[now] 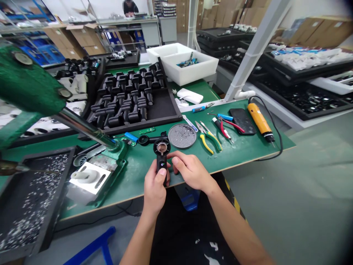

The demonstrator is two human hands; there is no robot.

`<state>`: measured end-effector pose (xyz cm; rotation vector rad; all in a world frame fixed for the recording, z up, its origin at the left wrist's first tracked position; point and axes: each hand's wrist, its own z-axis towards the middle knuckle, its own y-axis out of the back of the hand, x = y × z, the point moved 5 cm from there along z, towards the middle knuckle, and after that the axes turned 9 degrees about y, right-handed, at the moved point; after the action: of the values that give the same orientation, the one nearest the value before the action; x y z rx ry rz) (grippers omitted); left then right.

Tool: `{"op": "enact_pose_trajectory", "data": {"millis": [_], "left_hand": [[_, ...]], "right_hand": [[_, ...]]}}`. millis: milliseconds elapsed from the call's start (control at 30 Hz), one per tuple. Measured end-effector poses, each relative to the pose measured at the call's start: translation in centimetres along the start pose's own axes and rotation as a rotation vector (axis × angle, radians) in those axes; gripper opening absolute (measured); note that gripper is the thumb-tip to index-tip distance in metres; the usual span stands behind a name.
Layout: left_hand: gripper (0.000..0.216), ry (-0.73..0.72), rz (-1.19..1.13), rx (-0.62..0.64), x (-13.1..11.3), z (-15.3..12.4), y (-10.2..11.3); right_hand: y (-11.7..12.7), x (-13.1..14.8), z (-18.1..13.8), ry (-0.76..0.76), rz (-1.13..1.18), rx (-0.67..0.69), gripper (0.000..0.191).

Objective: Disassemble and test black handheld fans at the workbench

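A small black handheld fan [161, 156] stands upright over the table's front edge, its round head uppermost and a small display lit on its handle. My left hand [156, 184] is closed around the handle, thumb on the front below the display. Just to the right, my right hand [191, 170] has its fingers loosely bent and apart, the index fingertip close to the fan's neck; whether it touches cannot be told. Behind the fan lie another black fan part with a ring [143, 140], a blue battery cell [131, 137] and a round perforated grey disc [182, 135].
Pliers [210, 138], red-handled cutters [222, 129], a phone [242, 121] and a yellow electric screwdriver [260, 119] lie at right. A green press [110, 147] stands left, beside a tray of scraps [16, 184]. Behind are a tray of black housings [162, 106] and a white foam box [193, 73].
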<state>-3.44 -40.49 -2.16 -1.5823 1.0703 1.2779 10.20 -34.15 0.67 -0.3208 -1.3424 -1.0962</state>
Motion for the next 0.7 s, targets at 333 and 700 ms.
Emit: {"op": "enact_pose_trajectory", "data": {"millis": [333,700], "left_hand": [[0.033,-0.015,0.011,0.005,0.16,-0.08,0.12],[0.034,-0.007,-0.006,0.007,0.16,-0.09,0.12]], "right_hand": [[0.02,-0.06,-0.07,0.003,0.009,0.003,0.04],[-0.01,-0.06,-0.04,0.005,0.011,0.003,0.041]]}}
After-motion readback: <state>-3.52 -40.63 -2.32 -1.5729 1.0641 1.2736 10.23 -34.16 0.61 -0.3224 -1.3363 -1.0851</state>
